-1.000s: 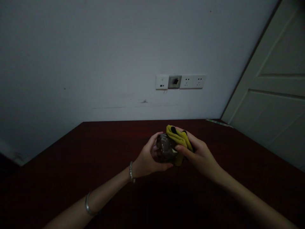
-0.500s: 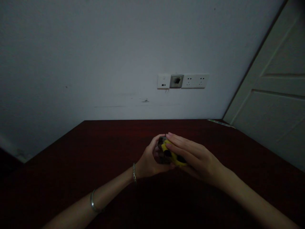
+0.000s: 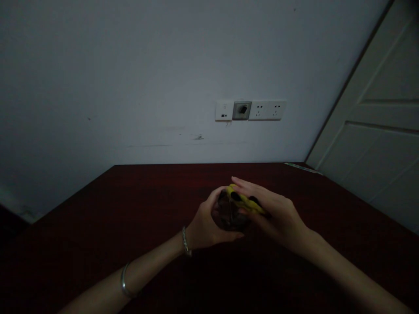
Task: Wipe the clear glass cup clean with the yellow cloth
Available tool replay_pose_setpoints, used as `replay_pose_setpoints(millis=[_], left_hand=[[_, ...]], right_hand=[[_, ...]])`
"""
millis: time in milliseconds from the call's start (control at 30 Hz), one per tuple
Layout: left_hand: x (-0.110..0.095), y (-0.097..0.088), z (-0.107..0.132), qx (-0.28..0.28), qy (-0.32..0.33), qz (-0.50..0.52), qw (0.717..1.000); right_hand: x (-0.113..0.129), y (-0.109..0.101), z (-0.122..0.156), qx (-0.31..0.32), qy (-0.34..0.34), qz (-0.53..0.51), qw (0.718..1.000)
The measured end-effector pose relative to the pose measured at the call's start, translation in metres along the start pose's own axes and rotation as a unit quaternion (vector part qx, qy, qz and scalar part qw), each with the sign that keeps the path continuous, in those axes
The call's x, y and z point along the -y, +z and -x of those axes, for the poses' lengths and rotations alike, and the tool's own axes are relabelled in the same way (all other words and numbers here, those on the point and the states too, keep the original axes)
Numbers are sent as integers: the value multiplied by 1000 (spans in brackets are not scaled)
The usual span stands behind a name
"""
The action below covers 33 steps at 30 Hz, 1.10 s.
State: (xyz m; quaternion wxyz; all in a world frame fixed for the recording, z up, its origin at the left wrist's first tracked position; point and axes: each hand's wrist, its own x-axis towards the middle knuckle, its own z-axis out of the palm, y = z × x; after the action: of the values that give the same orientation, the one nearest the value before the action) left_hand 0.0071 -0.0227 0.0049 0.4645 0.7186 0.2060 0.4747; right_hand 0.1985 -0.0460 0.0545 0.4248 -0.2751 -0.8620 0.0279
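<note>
A rounded, see-through object (image 3: pixel 225 213), dark-toned with faint glints, is located over the red-brown bench (image 3: pixel 157 187). The left hand (image 3: pixel 207 224) has its fingers clamped around its side; the right hand (image 3: pixel 276 209) has fingers closed on a black-spotted yellow cloth (image 3: pixel 244 200) against it.

Dark red table (image 3: pixel 157 187), thin pale strip (image 3: pixel 303 168)

We look from the wearer's head, forward and down over the table (image 3: pixel 157 183); we face the wall (image 3: pixel 157 69) at twelve o'clock, the door (image 3: pixel 379 148) between two and three; the left hand (image 3: pixel 204 226) and right hand (image 3: pixel 278 209) appear near.
</note>
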Motion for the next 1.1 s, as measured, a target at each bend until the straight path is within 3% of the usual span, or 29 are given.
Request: replay_pose_setpoints(millis=[133,233,333,533,600,733,967,1033,1100], left_hand=[[2,0,-2,-7,19,-10,1000],[3,-3,-3,-3,47,-39,998],[4,-6,-3,-4,65,-90,994],[-1,-7,-4,-4,88,-178,980],[-2,-6,-4,3,80,-166,983],[0,-4,-3,21,49,-91,994],[-6,1,-6,14,48,-5,999],[-7,2,-6,11,48,11,999],[-5,2,-6,8,34,17,999]], right_hand=[[3,-6,2,70,-106,54,990],[4,-7,2,88,-140,70,984],[3,-4,1,59,-103,39,992],[-7,0,0,-42,43,-7,998],[-10,-1,0,-45,43,-3,998],[-8,-6,2,-35,-44,26,998],[3,-14,2,81,-151,69,983],[4,-13,3,97,-138,63,984],[3,-11,3,72,-94,44,992]])
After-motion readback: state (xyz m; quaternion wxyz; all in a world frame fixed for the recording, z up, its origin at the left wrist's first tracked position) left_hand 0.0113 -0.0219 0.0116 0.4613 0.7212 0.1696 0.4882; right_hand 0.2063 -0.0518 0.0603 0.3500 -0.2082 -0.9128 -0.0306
